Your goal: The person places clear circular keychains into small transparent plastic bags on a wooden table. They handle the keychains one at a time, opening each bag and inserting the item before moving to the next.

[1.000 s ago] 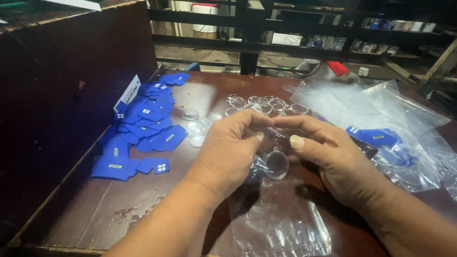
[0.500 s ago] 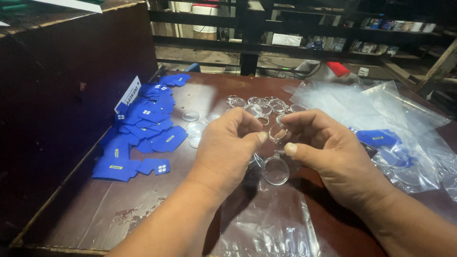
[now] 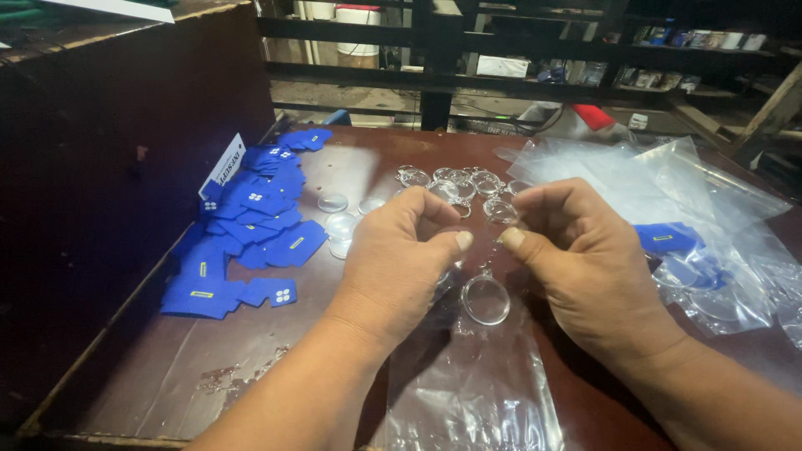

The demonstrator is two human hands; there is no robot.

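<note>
Left hand (image 3: 401, 259) and right hand (image 3: 576, 250), grip narrow, pinch a clear round keychain (image 3: 485, 299).

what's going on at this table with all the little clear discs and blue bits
A person is working with both bare hands over a dark wooden table. The left hand and right hand pinch something small between them, with a clear round disc hanging just below, above a clear plastic bag. More clear discs lie behind, a pile of blue pieces sits to the left, and more plastic bags to the right.
</note>
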